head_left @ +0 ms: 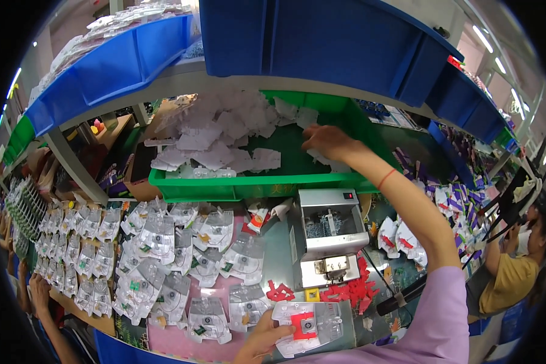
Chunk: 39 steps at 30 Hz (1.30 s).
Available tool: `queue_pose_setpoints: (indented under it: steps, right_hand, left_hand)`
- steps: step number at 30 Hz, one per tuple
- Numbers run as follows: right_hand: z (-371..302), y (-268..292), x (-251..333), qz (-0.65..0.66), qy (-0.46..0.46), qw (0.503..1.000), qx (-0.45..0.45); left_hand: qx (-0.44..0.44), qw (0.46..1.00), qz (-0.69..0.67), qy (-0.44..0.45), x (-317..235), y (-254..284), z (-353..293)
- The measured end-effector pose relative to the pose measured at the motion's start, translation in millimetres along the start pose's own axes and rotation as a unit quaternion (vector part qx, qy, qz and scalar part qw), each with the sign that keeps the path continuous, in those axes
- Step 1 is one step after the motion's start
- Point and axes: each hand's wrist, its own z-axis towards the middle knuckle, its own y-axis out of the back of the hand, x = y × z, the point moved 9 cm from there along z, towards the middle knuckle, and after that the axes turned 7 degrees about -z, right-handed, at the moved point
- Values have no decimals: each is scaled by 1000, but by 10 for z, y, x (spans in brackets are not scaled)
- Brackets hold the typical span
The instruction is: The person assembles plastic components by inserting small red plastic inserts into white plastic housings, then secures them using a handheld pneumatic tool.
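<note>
One clear housing [324, 332] is pinched in the near left hand [264, 337]; the right hand's [329, 142] grip, over the far green bin [203, 190], is unclear.

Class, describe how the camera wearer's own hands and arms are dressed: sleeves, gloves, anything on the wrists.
The right hand shows no glove. A thin red band circles that wrist, and a plain lilac sleeve ends near the elbow. The left hand also shows no glove; its sleeve is out of view.
</note>
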Motion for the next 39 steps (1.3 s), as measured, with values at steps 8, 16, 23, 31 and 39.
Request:
queue_pose_setpoints:
  steps: [8, 16, 23, 31, 39]
  right_hand:
    - [141, -91, -11, -176, 88, 980, -27]
    - [-281, 789, -411, 38, -93, 987, -128]
    - [-721, 1353, 29, 258, -158, 928, -220]
    - [-1415, 1319, 679, 541, -121, 765, -329]
    - [-1952, 802, 1202, 608, -89, 730, -299]
  left_hand:
    - [-8, 1000, 12, -1, -108, -10, 11]
    - [16, 1000, 19, 3, -58, -30, 22]
    - [11, 999, 38, -11, -101, -141, -47]
    - [14, 998, 6, -69, -315, -160, -24]
    - [-39, 996, 53, -64, -418, -210, 44]
